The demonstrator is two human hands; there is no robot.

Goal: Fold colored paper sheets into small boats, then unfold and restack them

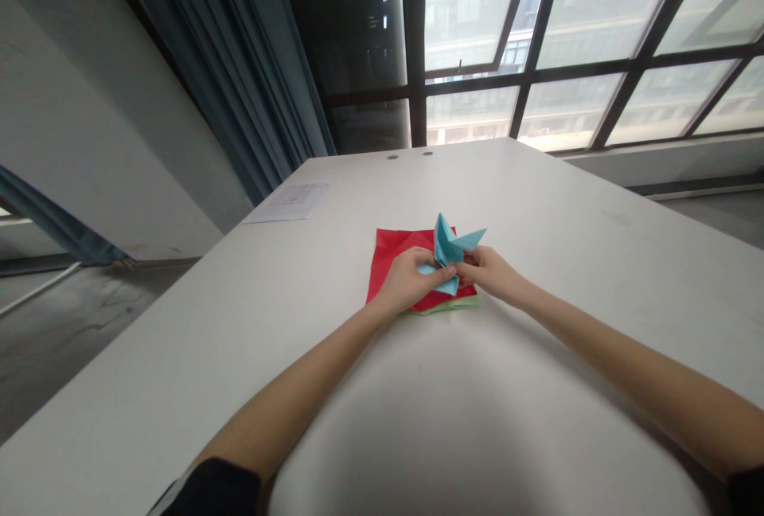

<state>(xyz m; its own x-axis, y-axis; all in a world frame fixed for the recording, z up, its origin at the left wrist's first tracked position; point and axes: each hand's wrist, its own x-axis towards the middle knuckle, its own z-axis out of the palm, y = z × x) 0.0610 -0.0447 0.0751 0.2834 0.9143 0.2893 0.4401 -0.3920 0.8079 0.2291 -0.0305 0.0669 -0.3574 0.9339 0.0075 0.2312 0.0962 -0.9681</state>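
Observation:
A light blue folded paper piece (449, 249) with pointed flaps sticking up is held between both hands above a stack of coloured paper squares, red on top (394, 255), on the white table (537, 205). My left hand (409, 279) pinches its lower left part, fingers closed. My right hand (493, 273) pinches it from the right, fingers closed too. The thumbs meet near the middle of the piece. A pale green sheet edge (459, 305) peeks out under the red one.
A white printed sheet (290, 201) lies at the table's far left corner. Two small round holes (409, 155) sit at the far edge. Beyond are blue curtains (239, 62), a large window (567, 38) and grey floor on the left.

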